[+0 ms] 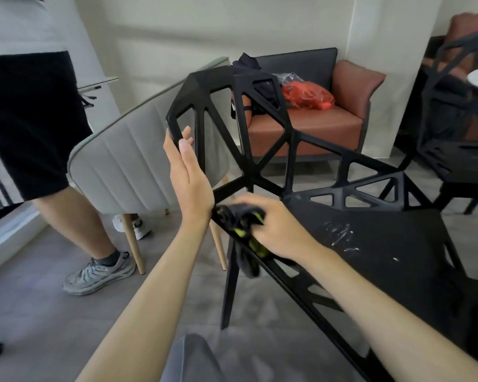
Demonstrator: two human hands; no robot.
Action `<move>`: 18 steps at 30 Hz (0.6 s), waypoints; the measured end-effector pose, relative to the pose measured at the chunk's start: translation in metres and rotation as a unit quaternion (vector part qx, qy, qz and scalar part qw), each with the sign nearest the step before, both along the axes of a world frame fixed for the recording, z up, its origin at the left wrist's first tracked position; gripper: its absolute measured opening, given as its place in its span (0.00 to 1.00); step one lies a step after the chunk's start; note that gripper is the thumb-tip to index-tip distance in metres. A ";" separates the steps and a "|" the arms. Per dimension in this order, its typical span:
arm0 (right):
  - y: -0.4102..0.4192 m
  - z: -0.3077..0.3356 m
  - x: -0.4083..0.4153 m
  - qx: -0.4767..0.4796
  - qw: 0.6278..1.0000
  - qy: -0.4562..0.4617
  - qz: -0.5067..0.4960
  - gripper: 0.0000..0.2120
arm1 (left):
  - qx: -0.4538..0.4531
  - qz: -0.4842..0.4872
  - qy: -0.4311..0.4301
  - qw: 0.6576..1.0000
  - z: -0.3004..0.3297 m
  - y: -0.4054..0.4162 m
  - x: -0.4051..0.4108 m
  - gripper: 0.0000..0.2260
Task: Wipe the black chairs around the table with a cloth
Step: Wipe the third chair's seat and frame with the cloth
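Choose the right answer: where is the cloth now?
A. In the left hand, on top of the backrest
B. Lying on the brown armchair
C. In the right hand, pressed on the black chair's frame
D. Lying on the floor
C: the right hand holds the cloth against the black chair frame at the seat's edge, while the left hand steadies the backrest.

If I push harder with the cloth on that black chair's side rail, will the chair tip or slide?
Probably slides before it tips: the black chair looks light, an open lattice frame on thin legs. The left hand lies flat against its backrest edge, which should steady it. The cloth hangs limp, so it will bunch.
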State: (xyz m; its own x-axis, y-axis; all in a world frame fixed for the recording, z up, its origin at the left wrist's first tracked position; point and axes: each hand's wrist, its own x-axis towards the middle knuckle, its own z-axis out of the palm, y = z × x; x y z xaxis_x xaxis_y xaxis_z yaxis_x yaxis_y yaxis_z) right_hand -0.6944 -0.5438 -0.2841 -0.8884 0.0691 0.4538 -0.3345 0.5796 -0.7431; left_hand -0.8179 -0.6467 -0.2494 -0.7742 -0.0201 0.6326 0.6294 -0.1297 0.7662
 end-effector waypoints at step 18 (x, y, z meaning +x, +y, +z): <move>0.014 -0.039 0.117 0.069 0.997 0.026 -0.025 0.31 | -0.102 0.246 0.224 0.937 -0.004 0.011 -0.004 0.21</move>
